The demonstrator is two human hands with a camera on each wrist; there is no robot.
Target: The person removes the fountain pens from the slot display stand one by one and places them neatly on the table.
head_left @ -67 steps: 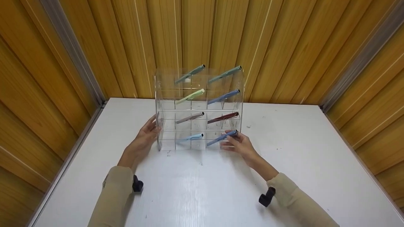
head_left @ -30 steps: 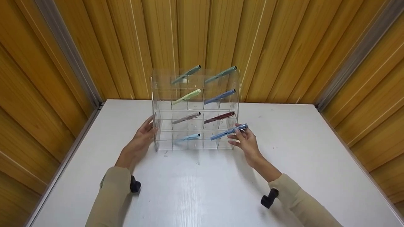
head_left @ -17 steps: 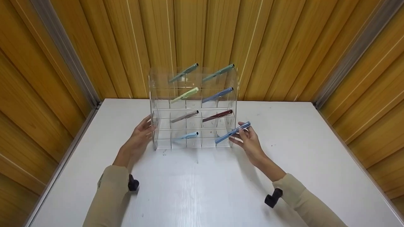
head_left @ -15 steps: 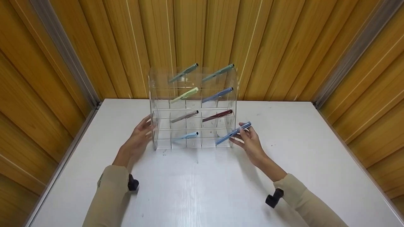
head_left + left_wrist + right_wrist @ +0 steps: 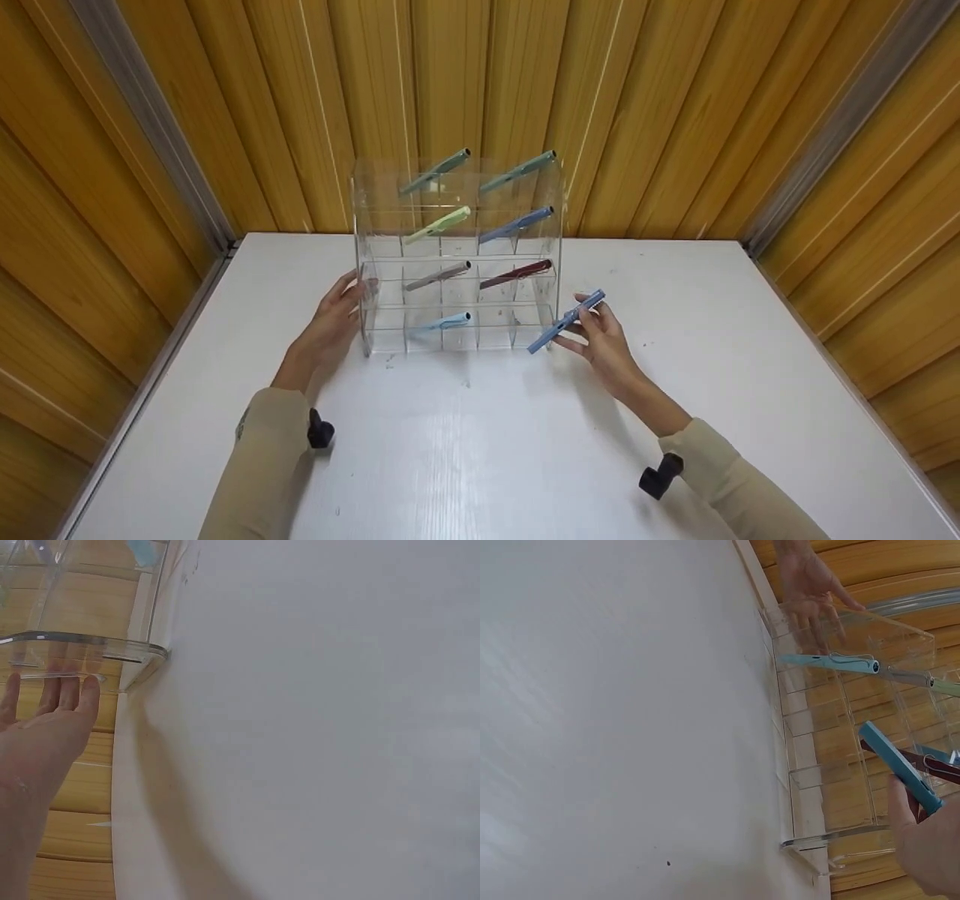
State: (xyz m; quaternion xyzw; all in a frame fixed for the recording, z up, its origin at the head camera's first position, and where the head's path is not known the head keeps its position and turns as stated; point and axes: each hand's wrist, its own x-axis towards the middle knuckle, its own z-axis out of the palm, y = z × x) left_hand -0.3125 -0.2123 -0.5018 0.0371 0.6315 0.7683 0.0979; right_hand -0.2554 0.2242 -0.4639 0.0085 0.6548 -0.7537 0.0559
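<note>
A clear acrylic pen rack (image 5: pixel 459 306) stands on the white table, with pens slanting across its tiers. My left hand (image 5: pixel 326 326) rests against the rack's left side panel; its fingers show fairly straight at the panel in the left wrist view. Between thumb and fingers, my right hand (image 5: pixel 609 351) pinches a blue pen (image 5: pixel 546 337) just off the rack's lower right corner. A light blue pen (image 5: pixel 448 322) lies alone on the bottom tier. Above it are a mauve pen (image 5: pixel 437 276) and a dark red pen (image 5: pixel 516 274).
Higher up sit a pale green pen (image 5: pixel 439 225), another blue pen (image 5: pixel 517 224) and two teal pens, one at left (image 5: pixel 436 171) and one at right (image 5: pixel 519 171). A wood-patterned wall (image 5: pixel 450 82) rises behind the table (image 5: pixel 420 450).
My right hand has drawn the blue pen from the bottom tier's right side, rightward and toward me, out past the rack's edge. My left hand has stayed at the left panel.
</note>
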